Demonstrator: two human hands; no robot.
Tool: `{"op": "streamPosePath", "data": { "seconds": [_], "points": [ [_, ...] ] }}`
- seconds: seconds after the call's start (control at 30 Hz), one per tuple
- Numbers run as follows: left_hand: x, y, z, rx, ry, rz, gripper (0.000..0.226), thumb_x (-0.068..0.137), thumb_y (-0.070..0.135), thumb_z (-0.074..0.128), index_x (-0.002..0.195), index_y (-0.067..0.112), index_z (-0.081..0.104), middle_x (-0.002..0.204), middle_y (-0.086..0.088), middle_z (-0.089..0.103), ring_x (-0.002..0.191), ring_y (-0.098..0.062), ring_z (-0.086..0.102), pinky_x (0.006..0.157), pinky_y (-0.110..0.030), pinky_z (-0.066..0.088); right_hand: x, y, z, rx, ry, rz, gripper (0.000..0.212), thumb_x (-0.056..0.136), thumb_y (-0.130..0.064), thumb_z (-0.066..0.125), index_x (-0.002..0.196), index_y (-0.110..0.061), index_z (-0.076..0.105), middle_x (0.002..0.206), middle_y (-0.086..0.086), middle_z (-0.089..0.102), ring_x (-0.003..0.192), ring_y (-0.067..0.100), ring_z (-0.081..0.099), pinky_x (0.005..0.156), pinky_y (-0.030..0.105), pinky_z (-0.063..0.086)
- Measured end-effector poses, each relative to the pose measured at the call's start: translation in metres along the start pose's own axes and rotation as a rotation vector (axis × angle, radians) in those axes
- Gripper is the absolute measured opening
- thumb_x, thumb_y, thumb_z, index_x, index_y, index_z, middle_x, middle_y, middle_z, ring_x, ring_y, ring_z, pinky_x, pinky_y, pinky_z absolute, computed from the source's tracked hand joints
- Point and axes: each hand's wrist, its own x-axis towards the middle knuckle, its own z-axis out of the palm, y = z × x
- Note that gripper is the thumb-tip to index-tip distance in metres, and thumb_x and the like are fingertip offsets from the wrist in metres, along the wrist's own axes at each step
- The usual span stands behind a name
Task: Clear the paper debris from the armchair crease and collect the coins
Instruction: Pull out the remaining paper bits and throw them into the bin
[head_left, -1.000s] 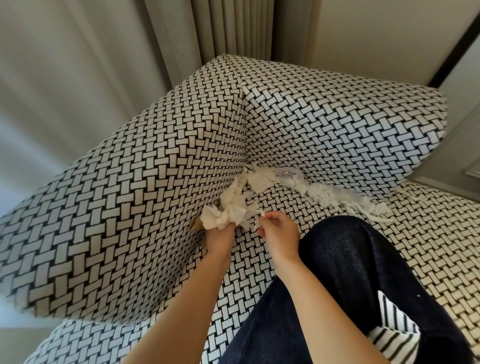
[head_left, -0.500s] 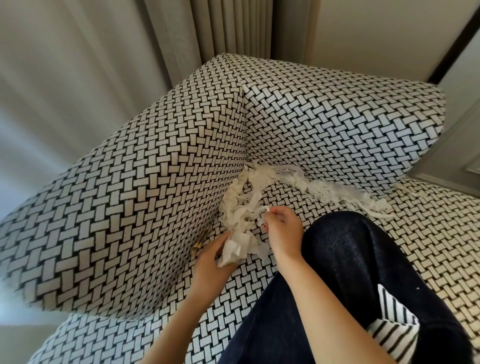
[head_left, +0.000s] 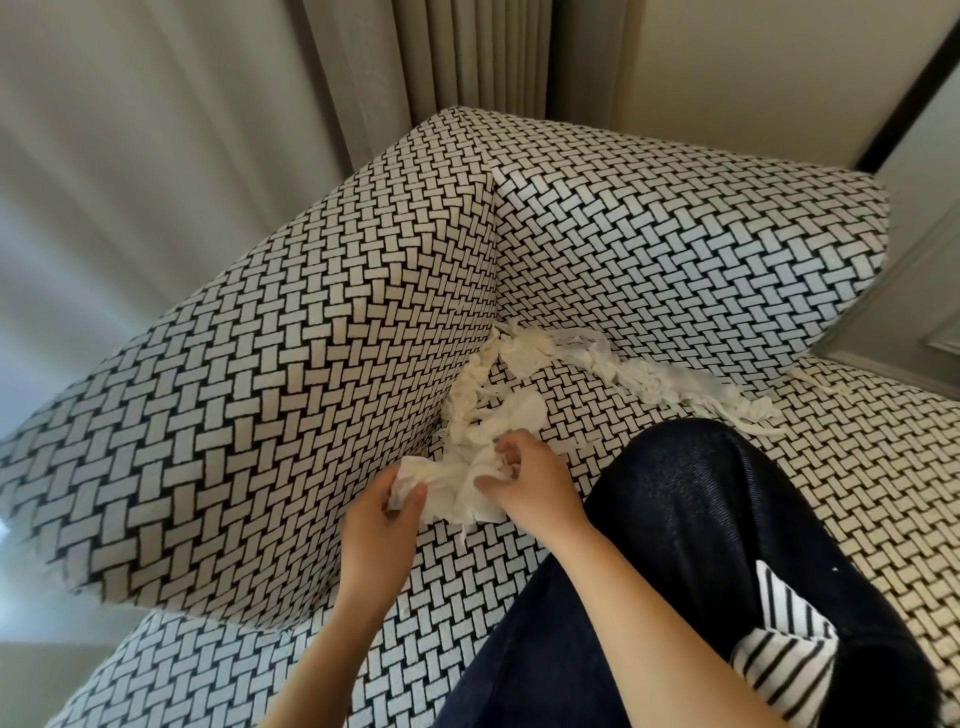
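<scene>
Thumb and forefinger of the left hand (head_left: 379, 525) are pinched together on the near end of a white tissue wad (head_left: 457, 491). Fingers and thumb of the right hand (head_left: 537, 488) are curled into the far side of the same wad. The wad sits low over the left edge of the seat cushion (head_left: 566, 395), close against the inner face of the armrest (head_left: 249, 415). From it a shredded tissue trail (head_left: 467, 395) runs up the seat-armrest crease to the seat's back left corner. A second tissue strip (head_left: 654, 387) lies along the crease under the backrest (head_left: 685, 249), reaching toward the right edge. A knee in dark denim (head_left: 727, 519) rests on the seat, just right of the hands. There is a striped shirt hem (head_left: 779, 670) at lower right, and a curtain (head_left: 467, 57) hangs behind the chair.
</scene>
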Motion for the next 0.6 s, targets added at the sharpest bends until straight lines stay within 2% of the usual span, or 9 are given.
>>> {"op": "streamPosePath", "data": {
  "seconds": [0.1, 0.2, 0.33, 0.47, 0.6],
  "points": [
    [0.0, 0.004, -0.004, -0.049, -0.008, 0.011, 0.017, 0.093, 0.014, 0.056, 0.099, 0.025, 0.066, 0.086, 0.011, 0.071, 0.078, 0.002, 0.065, 0.063, -0.01, 0.048, -0.004, 0.001, 0.003, -0.179, -0.044, -0.054, 0.051, 0.075, -0.028, 0.074, 0.118, -0.021, 0.049, 0.108, -0.004, 0.054, 0.095, 0.013, 0.056, 0.078, 0.03, 0.053],
    [0.0, 0.007, -0.009, -0.072, 0.01, 0.028, 0.017, 0.092, 0.012, 0.057, 0.095, 0.027, 0.066, 0.085, 0.016, 0.07, 0.076, 0.003, 0.064, 0.062, -0.006, 0.046, -0.005, 0.001, 0.005, -0.219, -0.067, -0.061, 0.042, 0.078, -0.02, 0.072, 0.116, -0.019, 0.054, 0.106, -0.004, 0.06, 0.093, 0.014, 0.059, 0.079, 0.033, 0.055],
    [-0.002, 0.011, -0.014, -0.109, 0.095, 0.066, 0.019, 0.091, 0.011, 0.057, 0.092, 0.028, 0.066, 0.085, 0.016, 0.069, 0.077, 0.002, 0.064, 0.06, -0.006, 0.046, -0.005, 0.003, 0.003, -0.141, 0.014, -0.061, 0.028, 0.083, -0.016, 0.069, 0.108, -0.019, 0.057, 0.093, -0.007, 0.061, 0.085, 0.012, 0.061, 0.075, 0.031, 0.055],
    [-0.003, 0.017, -0.02, -0.21, 0.238, 0.088, 0.021, 0.091, 0.011, 0.057, 0.089, 0.031, 0.065, 0.084, 0.017, 0.069, 0.075, 0.004, 0.064, 0.06, -0.006, 0.046, -0.003, 0.003, 0.002, -0.022, 0.12, -0.063, 0.018, 0.083, -0.012, 0.069, 0.097, -0.018, 0.06, 0.082, -0.01, 0.058, 0.084, 0.011, 0.062, 0.071, 0.022, 0.053],
    [-0.004, 0.02, -0.022, -0.221, 0.245, 0.109, 0.021, 0.091, 0.011, 0.057, 0.09, 0.031, 0.065, 0.086, 0.013, 0.069, 0.076, 0.002, 0.064, 0.061, -0.007, 0.047, -0.005, 0.0, 0.0, 0.123, 0.163, -0.085, 0.017, 0.081, -0.01, 0.071, 0.086, -0.022, 0.059, 0.079, -0.011, 0.059, 0.077, 0.006, 0.059, 0.071, 0.02, 0.052]
  ]
}}
